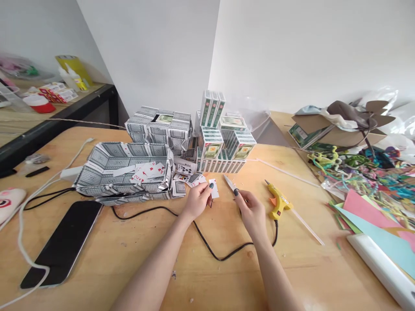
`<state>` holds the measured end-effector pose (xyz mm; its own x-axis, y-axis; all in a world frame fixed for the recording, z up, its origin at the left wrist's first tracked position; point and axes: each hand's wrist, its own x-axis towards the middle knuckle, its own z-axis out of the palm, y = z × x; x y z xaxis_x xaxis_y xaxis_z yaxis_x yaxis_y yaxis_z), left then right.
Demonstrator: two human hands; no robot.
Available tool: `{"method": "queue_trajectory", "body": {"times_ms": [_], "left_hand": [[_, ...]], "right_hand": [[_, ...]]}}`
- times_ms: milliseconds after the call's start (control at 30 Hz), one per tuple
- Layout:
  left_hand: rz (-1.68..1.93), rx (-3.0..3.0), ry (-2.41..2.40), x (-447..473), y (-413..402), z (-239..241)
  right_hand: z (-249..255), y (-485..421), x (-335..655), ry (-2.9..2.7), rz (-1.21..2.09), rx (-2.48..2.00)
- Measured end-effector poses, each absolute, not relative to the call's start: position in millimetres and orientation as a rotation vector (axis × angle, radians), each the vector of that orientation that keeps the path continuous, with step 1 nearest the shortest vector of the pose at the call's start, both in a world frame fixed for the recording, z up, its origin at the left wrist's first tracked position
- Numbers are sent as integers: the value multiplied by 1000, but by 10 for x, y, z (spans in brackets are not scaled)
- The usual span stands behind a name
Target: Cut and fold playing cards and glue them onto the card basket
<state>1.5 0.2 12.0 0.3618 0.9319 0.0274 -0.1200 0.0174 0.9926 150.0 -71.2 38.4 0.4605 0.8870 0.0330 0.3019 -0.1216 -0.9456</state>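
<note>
My left hand (pixel 197 199) pinches a small playing card (pixel 213 188) just above the wooden table (pixel 214 268). My right hand (pixel 250 211) is closed round a small knife or blade (pixel 230 183) whose tip points towards the card. Loose playing cards (pixel 186 172) lie just beyond my left hand. Left of them stands a tray-shaped build of folded cards (pixel 126 172) with several loose cards inside.
Stacked card boxes (pixel 223 142) stand at the back centre. A yellow glue gun (pixel 279 201) lies right of my right hand, its black cable (pixel 223 255) looping across the table. A dark tablet (pixel 65 242) lies front left. Pipe cleaners and coloured paper (pixel 366 190) crowd the right side.
</note>
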Motion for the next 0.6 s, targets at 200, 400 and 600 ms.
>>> {"method": "queue_trajectory", "body": {"times_ms": [200,400,600], "left_hand": [[1036,1233,869,-18,-9,118],[1176,1230,1012,-60,37,107],[1188,1205,1055,-63,80,57]], "right_hand": [[391,-279,1125,-999,1306,-1289],[146,-161,1050,-741,1439,-1089],[29,-111,1118,-615,1433,-979]]}}
